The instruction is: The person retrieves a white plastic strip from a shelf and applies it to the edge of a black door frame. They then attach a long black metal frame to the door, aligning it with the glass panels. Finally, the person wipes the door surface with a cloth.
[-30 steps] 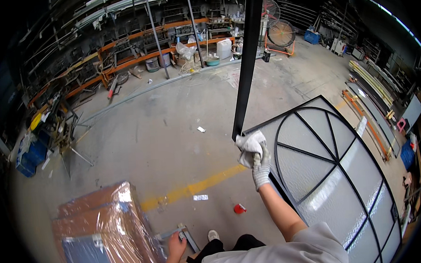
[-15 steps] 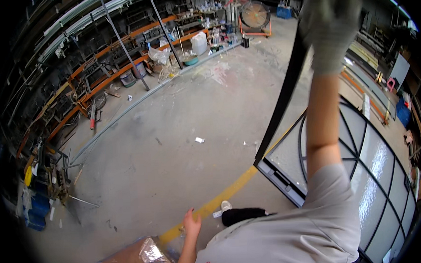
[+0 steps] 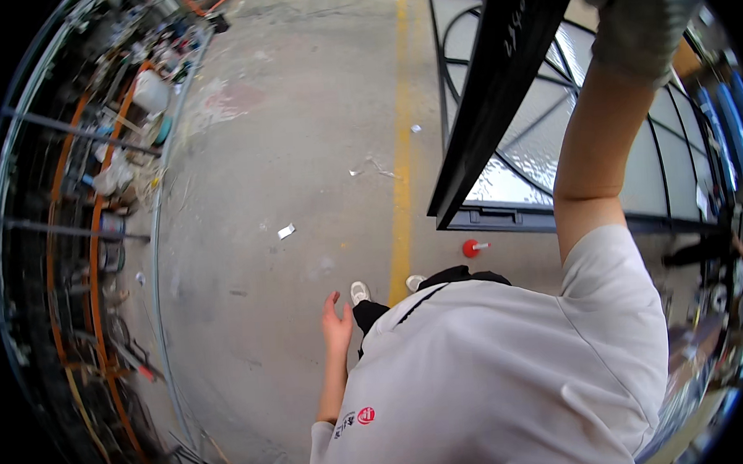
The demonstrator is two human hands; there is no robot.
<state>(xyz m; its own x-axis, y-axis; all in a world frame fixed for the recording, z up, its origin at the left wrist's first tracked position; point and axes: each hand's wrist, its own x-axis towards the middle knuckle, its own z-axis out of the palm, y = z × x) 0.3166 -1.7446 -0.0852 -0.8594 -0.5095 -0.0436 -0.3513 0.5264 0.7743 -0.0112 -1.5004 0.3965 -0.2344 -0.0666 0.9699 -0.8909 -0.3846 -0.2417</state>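
Observation:
My right hand (image 3: 639, 20), in a light grey work glove, is raised at the upper right. It is closed on a long black metal bar (image 3: 498, 82), which slants down toward the floor with pale handwriting on its face. The bar's upper end runs out of the picture. Behind and below it is a glazed panel (image 3: 666, 166) with a black frame, curved bars and textured glass. My bare left hand (image 3: 336, 324) hangs low beside my body, holding nothing, its fingers apart.
A storage rack (image 3: 94, 238) with orange rails and clutter lines the left side, edged by a pale pipe (image 3: 160, 285). A yellow floor line (image 3: 400, 188) runs past my shoes. A red round object (image 3: 471, 249) lies near the panel, and paper scraps (image 3: 286, 231) dot the floor.
My view has turned right, so the rack now stands at the left and the yellow line runs ahead. My right hand still grips the bar; my left hand remains low and free.

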